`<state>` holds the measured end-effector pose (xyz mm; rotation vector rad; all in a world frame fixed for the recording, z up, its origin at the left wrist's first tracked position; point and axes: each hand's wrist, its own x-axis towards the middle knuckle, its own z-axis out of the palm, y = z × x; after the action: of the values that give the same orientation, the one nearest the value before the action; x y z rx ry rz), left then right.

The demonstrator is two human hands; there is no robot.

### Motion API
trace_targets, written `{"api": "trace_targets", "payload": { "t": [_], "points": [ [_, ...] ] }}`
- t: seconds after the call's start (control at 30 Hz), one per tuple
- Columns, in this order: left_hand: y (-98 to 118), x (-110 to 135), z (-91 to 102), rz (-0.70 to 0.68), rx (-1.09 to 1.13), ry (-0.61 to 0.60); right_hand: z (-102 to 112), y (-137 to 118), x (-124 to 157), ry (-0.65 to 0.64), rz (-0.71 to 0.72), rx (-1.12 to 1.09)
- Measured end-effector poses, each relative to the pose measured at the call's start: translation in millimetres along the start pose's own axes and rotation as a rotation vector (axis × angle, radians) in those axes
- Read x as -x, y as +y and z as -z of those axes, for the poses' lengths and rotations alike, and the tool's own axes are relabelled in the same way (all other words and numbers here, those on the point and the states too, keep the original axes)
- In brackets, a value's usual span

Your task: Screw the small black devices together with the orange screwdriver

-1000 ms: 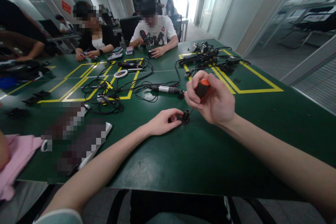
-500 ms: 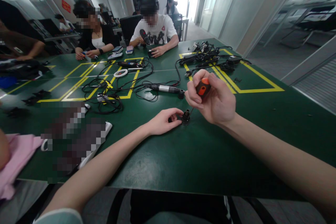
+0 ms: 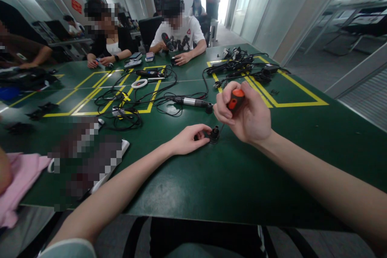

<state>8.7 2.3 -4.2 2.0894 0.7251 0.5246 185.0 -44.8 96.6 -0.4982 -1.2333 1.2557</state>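
Nearest the viewer, the green table (image 3: 187, 189) ran across the view, with a pink cloth (image 3: 22, 181) over its edge at the left and two partly blurred, white-edged objects lying near it. The left hand (image 3: 190, 140) rested on the table, thumb and fingers clamped on the side of a small black part (image 3: 215, 136), which stood upright on the surface between the two hands. The right hand (image 3: 254, 117), raised just beyond and to the right, had its fingers wrapped around the orange-and-black handle of a screwdriver (image 3: 237, 100); the thin shaft slanted down to the part's right side, contact at the tip being too small to tell. Beyond the part lay a silver-and-black tool (image 3: 193, 102), and to its left tangled cables (image 3: 130, 123) and a white ring (image 3: 139, 84) among yellow lines. Farther right, a black heap (image 3: 236, 64) of cables and tools occupied another marked area. Across the table, a person in white (image 3: 195, 34) held a drill (image 3: 167, 41).
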Motion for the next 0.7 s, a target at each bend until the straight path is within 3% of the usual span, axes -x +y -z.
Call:
{"api": "trace_targets", "payload": {
  "t": [0.7],
  "points": [
    [-0.7,0.0,0.3,-0.005,-0.002,0.002,0.7,-2.3,-0.8,-0.032,-0.022,0.002]
  ]
}}
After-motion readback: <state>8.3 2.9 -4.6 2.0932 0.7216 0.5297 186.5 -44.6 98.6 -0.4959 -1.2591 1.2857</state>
